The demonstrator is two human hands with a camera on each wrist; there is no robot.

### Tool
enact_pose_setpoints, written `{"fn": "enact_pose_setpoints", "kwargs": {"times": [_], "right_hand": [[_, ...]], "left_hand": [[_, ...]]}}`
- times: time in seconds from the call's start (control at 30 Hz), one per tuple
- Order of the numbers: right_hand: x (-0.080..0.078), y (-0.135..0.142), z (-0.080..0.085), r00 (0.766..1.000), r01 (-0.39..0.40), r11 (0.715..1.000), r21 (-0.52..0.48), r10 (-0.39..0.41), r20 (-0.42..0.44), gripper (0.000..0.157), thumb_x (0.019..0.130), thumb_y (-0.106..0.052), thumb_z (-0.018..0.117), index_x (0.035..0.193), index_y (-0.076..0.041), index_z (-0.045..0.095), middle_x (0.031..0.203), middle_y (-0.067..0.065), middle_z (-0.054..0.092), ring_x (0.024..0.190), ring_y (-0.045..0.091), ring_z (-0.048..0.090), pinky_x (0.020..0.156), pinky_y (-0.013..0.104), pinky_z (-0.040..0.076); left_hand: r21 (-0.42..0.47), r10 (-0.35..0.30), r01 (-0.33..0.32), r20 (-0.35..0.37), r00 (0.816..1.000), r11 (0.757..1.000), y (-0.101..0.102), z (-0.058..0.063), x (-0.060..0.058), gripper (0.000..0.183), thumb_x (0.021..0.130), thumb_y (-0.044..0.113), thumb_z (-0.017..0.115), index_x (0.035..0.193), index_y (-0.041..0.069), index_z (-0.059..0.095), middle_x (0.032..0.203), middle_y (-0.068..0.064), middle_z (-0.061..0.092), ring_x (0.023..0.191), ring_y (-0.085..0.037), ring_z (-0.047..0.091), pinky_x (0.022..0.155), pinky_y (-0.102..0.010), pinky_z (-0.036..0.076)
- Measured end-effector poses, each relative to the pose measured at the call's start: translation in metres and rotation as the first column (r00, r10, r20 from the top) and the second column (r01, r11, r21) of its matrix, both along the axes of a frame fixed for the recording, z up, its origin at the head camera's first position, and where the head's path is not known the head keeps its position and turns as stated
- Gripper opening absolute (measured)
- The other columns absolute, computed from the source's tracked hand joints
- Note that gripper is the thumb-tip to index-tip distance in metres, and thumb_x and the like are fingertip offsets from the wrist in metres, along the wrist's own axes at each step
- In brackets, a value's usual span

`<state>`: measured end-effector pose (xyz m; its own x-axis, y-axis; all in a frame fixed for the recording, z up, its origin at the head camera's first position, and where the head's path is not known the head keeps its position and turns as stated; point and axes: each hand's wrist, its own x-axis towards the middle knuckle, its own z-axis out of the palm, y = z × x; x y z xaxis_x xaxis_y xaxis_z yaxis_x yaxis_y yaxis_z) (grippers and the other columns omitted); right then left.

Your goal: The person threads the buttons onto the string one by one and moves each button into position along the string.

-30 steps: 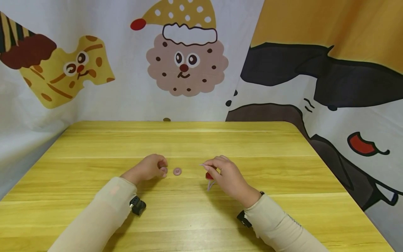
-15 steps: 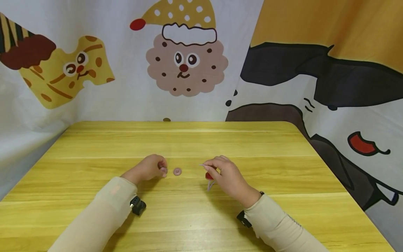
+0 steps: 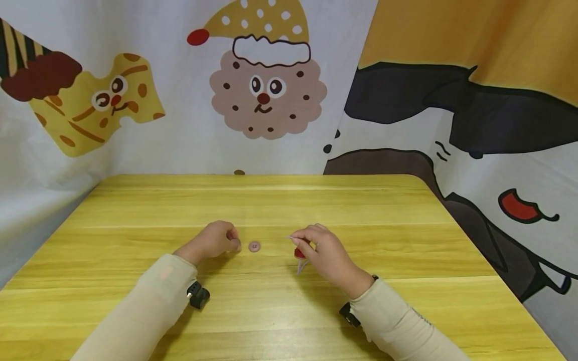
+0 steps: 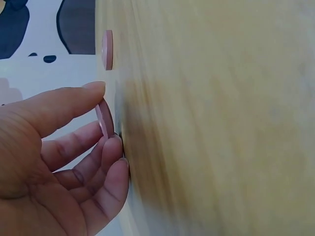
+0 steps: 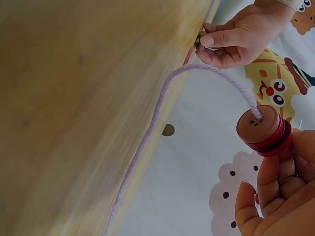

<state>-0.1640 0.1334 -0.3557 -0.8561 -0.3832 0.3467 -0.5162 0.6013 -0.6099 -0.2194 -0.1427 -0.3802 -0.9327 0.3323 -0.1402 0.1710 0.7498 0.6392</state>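
Note:
My left hand (image 3: 215,240) is low over the table at the centre left. Its thumb and fingers pinch a dusty-pink button (image 4: 104,119) by the edges, which the fingers hide in the head view. Just to the right, another pink four-hole button (image 3: 255,246) lies flat. My right hand (image 3: 327,253) holds a small stack of red and pink buttons (image 5: 264,130) threaded on a lilac yarn (image 5: 158,103). From the front button's hole the yarn arches out toward the table. In the head view, a short yarn end pokes past the right thumb and forefinger.
Both hands work over a yellow wood-grain table (image 3: 280,316). Behind it hangs a white curtain (image 3: 180,145) printed with cartoon figures. Each wrist carries a small black camera, such as the left one (image 3: 198,295).
The button in my left hand has turned out of sight behind the fingers in the head view, where its face showed before. My right hand and the loose button have stayed nearly still.

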Motion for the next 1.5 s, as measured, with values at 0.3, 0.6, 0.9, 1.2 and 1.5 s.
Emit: {"fn": "enact_pose_setpoints", "kwargs": {"times": [0.3,0.6,0.9,1.2,1.5], "right_hand": [[0.000,-0.001,-0.002,1.000,-0.012,1.000,0.009,0.012,0.000,0.013,0.094,-0.014,0.063,0.102,-0.011,0.073,0.091,0.000,0.067,0.085,0.010,0.055,0.075,0.029,0.051],[-0.001,-0.001,-0.002,1.000,-0.019,1.000,0.003,0.019,0.005,0.013,0.094,-0.014,0.063,0.102,-0.011,0.073,0.092,0.000,0.067,0.085,0.011,0.055,0.077,0.034,0.052],[0.000,-0.002,-0.001,1.000,-0.005,1.000,0.010,0.005,0.026,0.014,0.094,-0.015,0.063,0.103,-0.011,0.073,0.092,-0.001,0.067,0.085,0.011,0.055,0.078,0.036,0.052],[0.001,-0.003,-0.002,0.999,0.004,1.000,0.023,-0.005,0.037,0.012,0.093,-0.013,0.064,0.101,-0.012,0.073,0.091,-0.002,0.067,0.086,0.010,0.055,0.079,0.032,0.052],[0.000,-0.004,-0.004,1.000,-0.005,1.000,0.026,0.005,0.025,0.011,0.093,-0.012,0.064,0.100,-0.012,0.073,0.089,-0.002,0.066,0.083,0.009,0.054,0.075,0.030,0.051]], "left_hand": [[0.082,0.053,-0.051,-0.020,0.998,0.995,-0.001,0.002,0.000,0.012,0.085,0.011,0.072,0.085,0.002,0.064,0.085,-0.006,0.063,0.076,-0.019,0.054,0.064,-0.030,0.046],[0.223,0.130,-0.127,0.003,0.992,0.967,0.004,0.008,0.006,0.017,0.089,0.013,0.068,0.100,0.001,0.064,0.100,-0.011,0.063,0.093,-0.026,0.059,0.069,-0.033,0.050],[0.301,0.195,-0.184,-0.008,0.981,0.936,0.012,0.013,0.015,0.021,0.090,0.020,0.069,0.105,0.006,0.066,0.107,-0.010,0.065,0.095,-0.024,0.060,0.073,-0.035,0.051],[0.416,0.186,-0.181,0.029,0.982,0.891,0.029,0.022,0.029,0.021,0.090,0.020,0.070,0.105,0.006,0.065,0.101,-0.007,0.067,0.091,-0.020,0.062,0.075,-0.036,0.050],[0.509,0.156,-0.162,0.053,0.986,0.845,0.045,0.024,0.037,0.018,0.089,0.011,0.069,0.104,0.002,0.063,0.092,-0.010,0.066,0.080,-0.033,0.066,0.074,-0.044,0.054]]}}
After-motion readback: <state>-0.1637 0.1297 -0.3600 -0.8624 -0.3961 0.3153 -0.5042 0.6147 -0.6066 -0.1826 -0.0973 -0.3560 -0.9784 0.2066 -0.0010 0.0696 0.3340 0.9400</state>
